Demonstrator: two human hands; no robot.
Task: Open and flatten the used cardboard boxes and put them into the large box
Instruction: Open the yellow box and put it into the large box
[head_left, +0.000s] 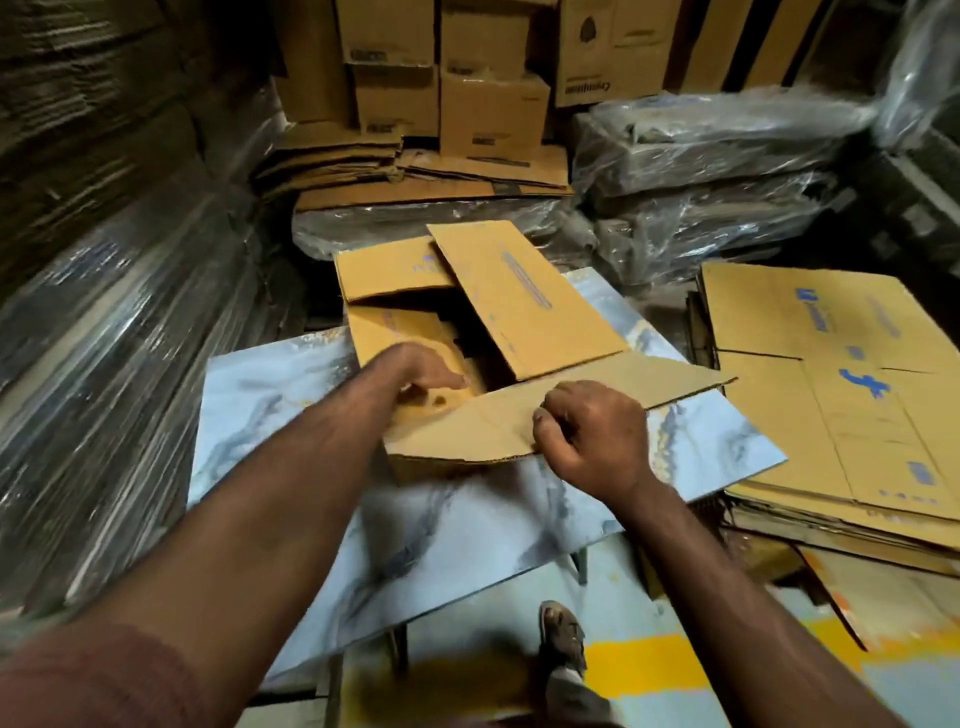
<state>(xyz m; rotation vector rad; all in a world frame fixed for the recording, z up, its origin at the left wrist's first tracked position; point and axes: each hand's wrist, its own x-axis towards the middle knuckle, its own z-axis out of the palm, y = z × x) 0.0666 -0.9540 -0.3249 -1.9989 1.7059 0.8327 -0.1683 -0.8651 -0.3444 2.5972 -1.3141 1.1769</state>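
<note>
My right hand (587, 436) is pinching the near flap (519, 421) of the open cardboard box (467, 332); thumb and curled fingers are clamped on the flap's front edge, near its middle. My left hand (423, 376) is reaching over the box's left near corner; its fingers are curling down onto the left inner flap (400, 332), though motion blur is hiding whether they are gripping or only pressing, so I cannot tell its closure.

The box is sitting directly ahead of both hands, on the marbled tabletop (467, 519); its top is standing open, with the far flap (524, 296) tilting up and toward the right. The near flap's long axis is running left to right, rising slightly toward the right end, across the front of the box; my right hand is the nearer one to it and is already on it.

In my judgement the box is not yet flattened; the coming move is depending on folding this flap outward along that long axis, toward me.

To the right of the box, a stack of flattened cartons (831, 389) is lying low; behind the box, more flat sheets (415, 176) and upright cartons (488, 109) are standing beside plastic-wrapped bundles (701, 171). Which one is the large box, I cannot tell.
</note>
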